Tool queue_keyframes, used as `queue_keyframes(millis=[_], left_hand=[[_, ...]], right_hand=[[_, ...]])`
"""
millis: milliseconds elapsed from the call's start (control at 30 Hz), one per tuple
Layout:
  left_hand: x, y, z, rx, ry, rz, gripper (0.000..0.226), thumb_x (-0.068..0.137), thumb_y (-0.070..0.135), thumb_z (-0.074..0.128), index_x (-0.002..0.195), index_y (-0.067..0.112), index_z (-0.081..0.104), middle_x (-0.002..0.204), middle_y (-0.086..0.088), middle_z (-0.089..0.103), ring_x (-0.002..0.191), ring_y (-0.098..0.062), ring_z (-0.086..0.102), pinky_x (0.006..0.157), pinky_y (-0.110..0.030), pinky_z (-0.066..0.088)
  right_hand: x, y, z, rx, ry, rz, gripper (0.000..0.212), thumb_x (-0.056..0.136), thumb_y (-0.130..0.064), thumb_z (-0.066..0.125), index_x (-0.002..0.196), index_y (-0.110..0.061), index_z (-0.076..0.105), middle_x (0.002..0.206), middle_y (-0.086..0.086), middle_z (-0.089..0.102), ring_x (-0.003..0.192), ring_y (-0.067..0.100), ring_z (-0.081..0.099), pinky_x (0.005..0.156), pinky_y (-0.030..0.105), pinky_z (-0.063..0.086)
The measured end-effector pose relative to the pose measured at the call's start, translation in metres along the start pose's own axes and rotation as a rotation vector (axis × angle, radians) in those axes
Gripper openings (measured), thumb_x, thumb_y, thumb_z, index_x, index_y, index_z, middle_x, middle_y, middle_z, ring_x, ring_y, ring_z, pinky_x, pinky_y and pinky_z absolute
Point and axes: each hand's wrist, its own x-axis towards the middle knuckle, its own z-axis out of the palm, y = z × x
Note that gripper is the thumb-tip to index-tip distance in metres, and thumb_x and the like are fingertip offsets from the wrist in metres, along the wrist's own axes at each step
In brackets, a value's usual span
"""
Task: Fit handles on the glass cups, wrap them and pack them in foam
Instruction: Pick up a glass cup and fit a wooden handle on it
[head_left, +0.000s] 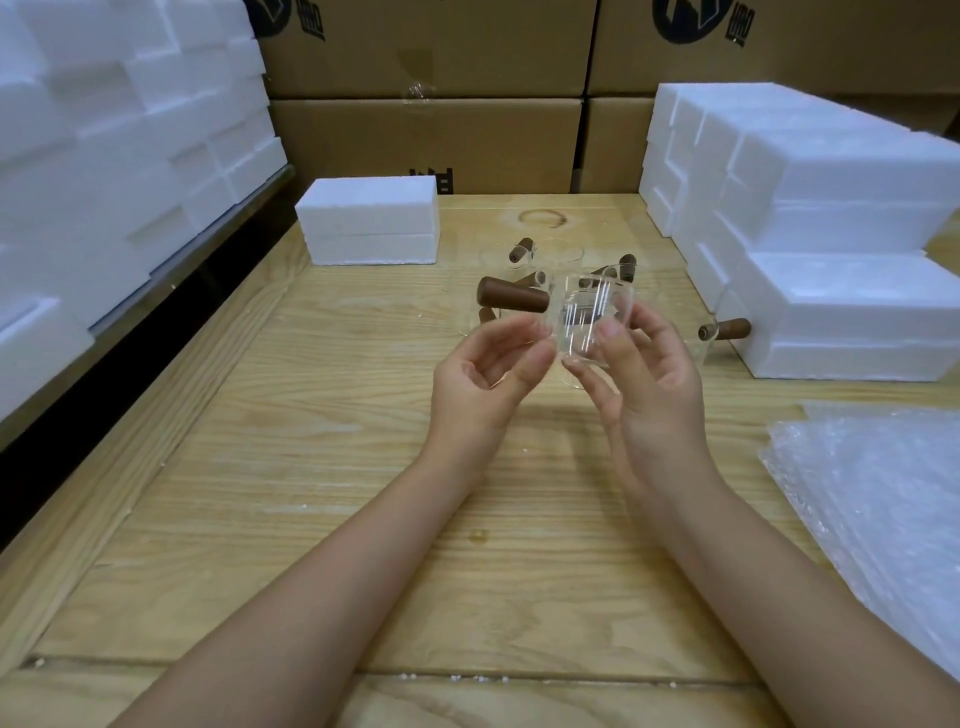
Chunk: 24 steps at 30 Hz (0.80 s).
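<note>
My right hand (649, 374) grips a clear glass cup (592, 317) above the middle of the wooden table (311, 467), thumb on the near wall and fingers behind it. A dark brown wooden handle (511, 295) sticks out of the cup to the left. My left hand (483, 379) is loosely curled just below that handle, and the tips of its thumb and index finger touch the cup's left side. Behind the hands, several more glass cups with wooden handles (522, 252) lie on the table, one of them (724, 330) against the right foam stack.
A closed white foam box (369, 218) sits at the back left of the table. Foam blocks are stacked high on the right (831, 208) and on the left (104, 130). Bubble wrap sheets (883, 493) lie at the right edge. Cardboard cartons (426, 140) form the back wall.
</note>
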Motion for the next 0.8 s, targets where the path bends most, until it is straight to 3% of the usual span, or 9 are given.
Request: queue_keyframes(millis=[100,233,367,433,533,667,733,800], left_hand=[[0.0007,0.002,0.0005,-0.078,-0.009,-0.106,0.036,0.085,0.03,0.061,0.113,0.009,0.06,0.109,-0.01,0.069,0.105,-0.018,0.066,0.094,-0.034,0.053],[-0.0006,0.0029,0.0007,-0.009,-0.094,-0.191,0.039,0.083,0.039,0.052,0.11,0.015,0.065,0.113,-0.004,0.068,0.104,-0.014,0.065,0.089,-0.026,0.052],[-0.0017,0.004,0.0032,0.047,-0.074,-0.111,0.043,0.079,0.029,0.058,0.112,0.002,0.063,0.102,-0.005,0.07,0.101,-0.017,0.066,0.088,-0.028,0.055],[-0.0012,0.0032,0.002,0.051,-0.061,-0.078,0.045,0.078,0.029,0.063,0.112,0.001,0.063,0.097,0.002,0.073,0.1,-0.013,0.067,0.089,-0.03,0.055],[0.0003,-0.0022,-0.0003,0.08,-0.064,-0.035,0.022,0.08,0.029,0.074,0.101,0.022,0.07,0.094,0.005,0.076,0.099,-0.012,0.069,0.088,-0.029,0.056],[0.0002,-0.0021,-0.0003,0.088,-0.073,-0.001,0.018,0.074,0.028,0.073,0.09,0.036,0.076,0.095,0.004,0.075,0.1,-0.013,0.069,0.086,-0.027,0.056],[0.0008,-0.0024,-0.0012,0.104,-0.05,-0.005,0.025,0.073,0.023,0.072,0.097,0.027,0.073,0.101,-0.003,0.074,0.1,-0.018,0.068,0.088,-0.031,0.056],[0.0012,0.0006,0.0002,0.106,-0.036,-0.024,0.049,0.068,0.029,0.077,0.112,0.011,0.065,0.11,-0.013,0.07,0.104,-0.024,0.067,0.091,-0.033,0.054]], right_hand=[[0.0017,-0.0022,-0.0009,0.124,-0.066,0.088,0.039,0.075,-0.03,0.066,0.109,-0.013,0.062,0.096,0.003,0.066,0.091,0.018,0.065,0.079,0.032,0.057],[0.0001,0.0004,0.0001,0.173,-0.12,0.154,0.057,0.076,-0.031,0.063,0.126,-0.006,0.052,0.098,0.007,0.067,0.094,0.023,0.066,0.078,0.032,0.057],[0.001,0.0012,-0.0003,0.046,-0.106,0.123,0.054,0.079,-0.036,0.059,0.124,-0.006,0.054,0.112,0.012,0.067,0.106,0.024,0.064,0.083,0.03,0.055],[0.0012,0.0007,0.0004,-0.055,-0.095,0.074,0.05,0.079,-0.039,0.057,0.118,-0.009,0.058,0.112,0.011,0.067,0.105,0.016,0.064,0.085,0.028,0.054],[0.0009,0.0006,0.0002,-0.097,-0.089,0.022,0.044,0.076,-0.041,0.058,0.113,-0.018,0.059,0.102,-0.002,0.066,0.091,0.003,0.066,0.08,0.024,0.053],[0.002,0.0006,-0.0003,-0.133,-0.093,-0.01,0.053,0.066,-0.043,0.066,0.115,-0.026,0.056,0.104,-0.002,0.062,0.094,0.009,0.064,0.085,0.026,0.052],[0.0026,0.002,-0.0008,-0.148,-0.099,-0.015,0.051,0.065,-0.04,0.068,0.113,-0.028,0.056,0.104,-0.002,0.063,0.094,0.01,0.064,0.088,0.029,0.051],[0.0035,0.0021,-0.0021,-0.123,-0.107,0.001,0.049,0.068,-0.037,0.068,0.114,-0.026,0.057,0.103,-0.003,0.065,0.092,0.009,0.066,0.084,0.027,0.052]])
